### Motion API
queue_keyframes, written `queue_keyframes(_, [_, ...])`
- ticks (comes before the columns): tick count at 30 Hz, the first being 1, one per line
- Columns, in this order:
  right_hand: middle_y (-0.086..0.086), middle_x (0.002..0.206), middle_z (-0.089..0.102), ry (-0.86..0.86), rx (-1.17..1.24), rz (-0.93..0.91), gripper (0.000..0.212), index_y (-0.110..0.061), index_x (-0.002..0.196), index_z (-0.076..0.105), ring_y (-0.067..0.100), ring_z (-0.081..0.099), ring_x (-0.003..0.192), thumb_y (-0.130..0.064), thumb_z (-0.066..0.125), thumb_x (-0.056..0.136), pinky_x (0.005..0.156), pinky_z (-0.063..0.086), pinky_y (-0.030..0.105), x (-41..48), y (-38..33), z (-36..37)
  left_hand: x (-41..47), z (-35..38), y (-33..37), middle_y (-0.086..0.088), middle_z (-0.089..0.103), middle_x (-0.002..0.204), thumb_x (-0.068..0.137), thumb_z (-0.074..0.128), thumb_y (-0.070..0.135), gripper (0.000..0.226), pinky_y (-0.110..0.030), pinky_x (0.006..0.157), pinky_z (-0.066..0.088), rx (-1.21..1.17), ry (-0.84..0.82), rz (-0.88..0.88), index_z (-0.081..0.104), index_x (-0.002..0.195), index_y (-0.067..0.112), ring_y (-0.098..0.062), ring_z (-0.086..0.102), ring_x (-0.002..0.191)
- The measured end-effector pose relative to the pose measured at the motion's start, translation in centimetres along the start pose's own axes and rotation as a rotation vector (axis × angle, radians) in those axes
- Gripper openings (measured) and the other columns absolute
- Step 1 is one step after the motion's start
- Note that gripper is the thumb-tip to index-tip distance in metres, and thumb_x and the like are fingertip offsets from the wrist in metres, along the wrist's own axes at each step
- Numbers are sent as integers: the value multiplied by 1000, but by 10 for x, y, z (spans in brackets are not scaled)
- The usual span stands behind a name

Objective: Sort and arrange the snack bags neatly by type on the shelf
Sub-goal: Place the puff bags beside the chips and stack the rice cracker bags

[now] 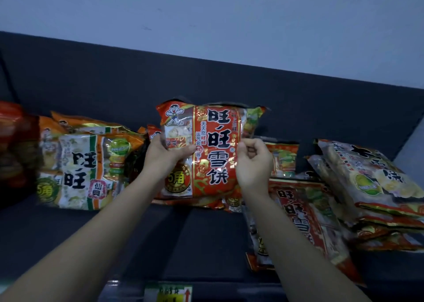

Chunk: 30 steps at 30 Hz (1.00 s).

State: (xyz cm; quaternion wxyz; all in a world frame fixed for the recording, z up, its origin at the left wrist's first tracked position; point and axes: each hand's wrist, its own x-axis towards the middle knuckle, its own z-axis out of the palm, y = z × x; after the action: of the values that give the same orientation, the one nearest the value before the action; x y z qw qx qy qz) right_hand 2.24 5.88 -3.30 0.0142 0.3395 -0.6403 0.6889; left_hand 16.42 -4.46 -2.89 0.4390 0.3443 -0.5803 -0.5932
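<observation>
Left hand [168,155] and right hand [253,164] grip the side edges of a glossy, crinkled red snack bag [215,150], upright midway along the dark matte shelf [183,232]. Green-striped bags [87,170] stand toward its left end and flat foil bags [367,187] pile at its right end. Pale wall [206,14] above.

The red bag [213,150] is glossy printed plastic with gold foil trim. The shelf [202,237] looks dark and matt.

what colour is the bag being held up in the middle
The bag is mostly red with gold trim and black lettering; head view.
</observation>
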Motion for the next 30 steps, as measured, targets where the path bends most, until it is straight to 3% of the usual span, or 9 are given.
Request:
queue_keyframes(4, [-4,75,63,-146,4,38,20,-23,80,63,10,60,69,-8,61,94,62,52,29,-22,26,18,3,-35,-28,-11,70,110,68,85,12,59,-52,86,55,27,41,-63,50,116,10,-30,70,94])
queue_keyframes(6, [3,83,68,-244,-23,95,14,-21,84,65,21,66,78,-13,61,95,71,58,43,-30,43,24,3,-45,-43,-10,69,112,72,82,11,57,-47,83,56,39,43,-100,49,118,10,-28,69,95])
queue_keyframes(8, [4,94,67,-288,-73,127,2,-19,92,64,25,66,89,-20,66,92,79,57,46,-33,55,27,3,-52,-57,-9,67,116,75,80,12,59,-41,80,55,55,28,-140,47,123,13,-25,68,97])
queue_keyframes(11, [-4,121,52,-243,-159,179,54,-19,122,52,18,54,112,-41,77,80,93,49,38,-34,61,24,6,-57,-67,-6,64,118,75,81,15,61,-42,85,53,117,28,-146,45,125,17,-25,65,101])
queue_keyframes(13, [-11,131,46,-324,-194,255,94,-29,140,39,14,48,120,-67,79,64,102,44,42,-33,63,20,7,-58,-67,-7,64,118,76,80,15,60,-47,90,52,163,41,-138,44,124,17,-27,64,103])
queue_keyframes(16, [-13,117,66,-512,-226,339,101,-38,127,50,13,63,109,-88,72,41,99,50,48,-34,74,14,8,-65,-66,-6,63,115,76,80,11,64,-50,94,50,220,16,-154,41,126,17,-29,62,105])
queue_keyframes(21, [-11,120,66,-728,-254,420,85,-31,121,53,14,62,112,-75,78,53,102,49,42,-45,80,14,3,-77,-64,-5,58,119,60,90,13,93,-48,98,46,313,-78,-269,32,132,21,-30,56,112])
queue_keyframes(25, [-10,129,58,-624,-300,298,94,-21,141,39,17,55,120,-66,75,67,102,48,43,-51,72,22,0,-77,-73,-4,58,129,30,96,45,129,-57,100,45,356,18,-205,27,137,27,-33,55,119])
queue_keyframes(30, [-2,124,64,-548,-427,145,82,-20,141,35,22,63,112,-57,71,78,89,54,43,-57,78,25,-9,-71,-75,-9,49,141,63,90,22,106,-47,104,38,485,73,-63,22,145,13,-32,46,130])
